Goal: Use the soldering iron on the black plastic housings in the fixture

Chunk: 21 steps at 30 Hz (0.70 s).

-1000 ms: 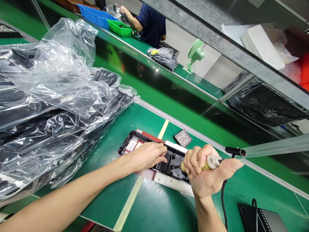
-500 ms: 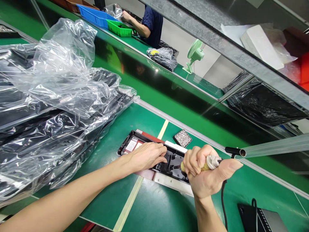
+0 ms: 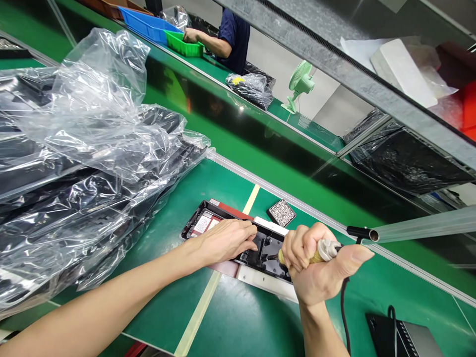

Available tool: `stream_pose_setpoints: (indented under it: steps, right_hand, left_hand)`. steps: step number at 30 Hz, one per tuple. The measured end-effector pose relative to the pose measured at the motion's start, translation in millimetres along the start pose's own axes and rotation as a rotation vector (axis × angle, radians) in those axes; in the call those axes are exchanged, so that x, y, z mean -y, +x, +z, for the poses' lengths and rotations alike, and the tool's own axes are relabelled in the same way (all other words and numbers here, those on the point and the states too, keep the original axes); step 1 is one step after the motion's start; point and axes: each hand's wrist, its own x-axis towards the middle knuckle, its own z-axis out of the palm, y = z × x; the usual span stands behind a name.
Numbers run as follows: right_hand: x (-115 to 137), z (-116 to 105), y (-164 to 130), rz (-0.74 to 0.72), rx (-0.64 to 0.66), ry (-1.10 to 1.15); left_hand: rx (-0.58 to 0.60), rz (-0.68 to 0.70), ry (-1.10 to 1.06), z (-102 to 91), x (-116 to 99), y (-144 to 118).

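A black plastic panel (image 3: 266, 250) lies in a fixture with a red and a white base on the green bench. My left hand (image 3: 226, 240) rests flat on the panel's left half, fingers pressing down. My right hand (image 3: 320, 267) is closed in a fist around a corded hand tool (image 3: 324, 250) with a yellowish grip and metal collar, its tip pointing down onto the panel. The tip itself is hidden behind my fingers. A clear tube (image 3: 424, 227) with a black fitting runs in from the right, just above my thumb.
A big heap of black parts in clear plastic bags (image 3: 85, 168) fills the left. A small speckled pad (image 3: 281, 213) lies behind the fixture. A dark box (image 3: 403, 337) sits at bottom right. Beyond the conveyor are a green fan (image 3: 299, 82) and a seated person (image 3: 232, 34) by blue and green bins.
My hands and the tool have stayed in place. The person at the far bench has moved a hand to the green bin.
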Motion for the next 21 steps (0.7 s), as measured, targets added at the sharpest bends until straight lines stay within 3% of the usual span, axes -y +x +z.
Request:
stream_pose_setpoints:
  steps: [21]
  right_hand:
    - [1.2, 2.2, -0.9, -0.004, -0.014, 0.005]
  left_hand:
    - [0.014, -0.013, 0.011, 0.0, -0.6, -0.7]
